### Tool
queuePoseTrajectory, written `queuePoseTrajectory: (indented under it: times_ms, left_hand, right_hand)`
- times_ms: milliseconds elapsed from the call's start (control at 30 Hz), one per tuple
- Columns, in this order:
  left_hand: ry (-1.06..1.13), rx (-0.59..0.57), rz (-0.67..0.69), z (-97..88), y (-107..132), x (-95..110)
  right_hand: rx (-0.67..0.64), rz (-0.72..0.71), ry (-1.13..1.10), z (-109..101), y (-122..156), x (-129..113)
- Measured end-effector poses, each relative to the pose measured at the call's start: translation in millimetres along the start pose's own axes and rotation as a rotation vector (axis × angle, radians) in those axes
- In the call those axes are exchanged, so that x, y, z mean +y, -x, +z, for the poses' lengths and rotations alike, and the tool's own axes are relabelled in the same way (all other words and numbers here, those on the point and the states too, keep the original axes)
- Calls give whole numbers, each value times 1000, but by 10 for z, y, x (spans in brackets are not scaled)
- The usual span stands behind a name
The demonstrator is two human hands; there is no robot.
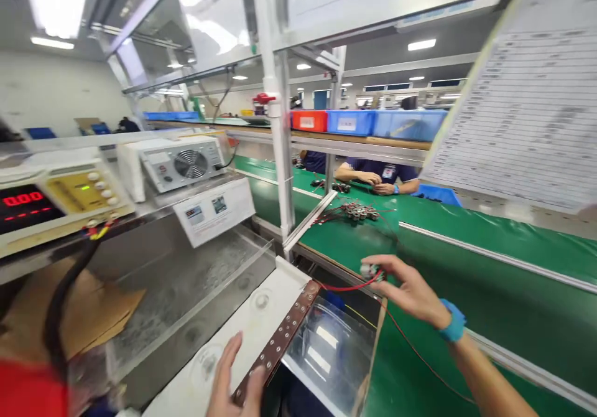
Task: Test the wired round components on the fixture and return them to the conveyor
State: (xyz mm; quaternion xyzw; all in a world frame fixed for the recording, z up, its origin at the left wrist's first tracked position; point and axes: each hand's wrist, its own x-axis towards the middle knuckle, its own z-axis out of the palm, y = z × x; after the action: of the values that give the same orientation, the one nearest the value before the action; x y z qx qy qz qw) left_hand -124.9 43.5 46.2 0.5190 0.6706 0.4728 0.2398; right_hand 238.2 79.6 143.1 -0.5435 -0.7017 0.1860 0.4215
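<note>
My right hand [405,286] pinches a small white-and-metal wired part [372,272] between thumb and fingers, over the near edge of the green bench. A thick red wire [347,289] curves from this part toward the far end of a brown strip [284,336] studded with metal contacts. A thin dark red wire [415,348] trails from below my right hand across the green mat. My left hand [237,379] has its fingers apart and holds nothing. It hovers by the near end of the brown strip, beside a white board [242,323]; whether it touches the strip is unclear.
A pile of similar wired parts [359,211] lies on the green mat [336,236]. Clear plastic panel [331,348] sits below the strip. A tester with red digits [56,199] and a fan-fronted unit [181,162] stand left. A post [280,155] rises centrally. A co-worker's hands [377,182] work opposite.
</note>
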Motion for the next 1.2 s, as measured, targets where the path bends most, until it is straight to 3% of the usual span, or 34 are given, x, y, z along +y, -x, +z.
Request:
queuePoseTrajectory:
  times_ms: [67, 167, 233, 333, 400, 500, 633, 833, 1033, 1200]
  left_hand:
    - [72, -47, 81, -15, 127, 195]
    - [120, -212, -29, -76, 250, 207]
    - [158, -290, -153, -153, 325, 41]
    - [242, -297, -302, -289, 485, -311]
    - [333, -278, -390, -367, 603, -520]
    - [432, -280, -526, -456, 737, -723]
    - [441, -329, -557, -529, 832, -852]
    - [582, -509, -573, -456, 849, -903]
    - [799, -644, -509, -192, 816, -831]
    - [872, -624, -477, -117, 880, -885]
  right_hand:
    - [-242, -124, -61, 570, -191, -313]
    - [-456, -212, -136, 1508, -397, -544]
    - [-531, -211, -115, 2155, -492, -581]
    - [-617, -218, 64, 3031, -572, -579]
    - [-668, -250, 196, 3487, -586, -595]
    - [-723, -329, 322, 3953, -562, -649]
    - [-699, -327, 400, 4229, -518, -632]
    - [-551, -153, 400, 4264, -509, -411]
    - [-692, -337, 523, 4367, -409, -528]
    - [-737, -360, 614, 4403, -392, -603]
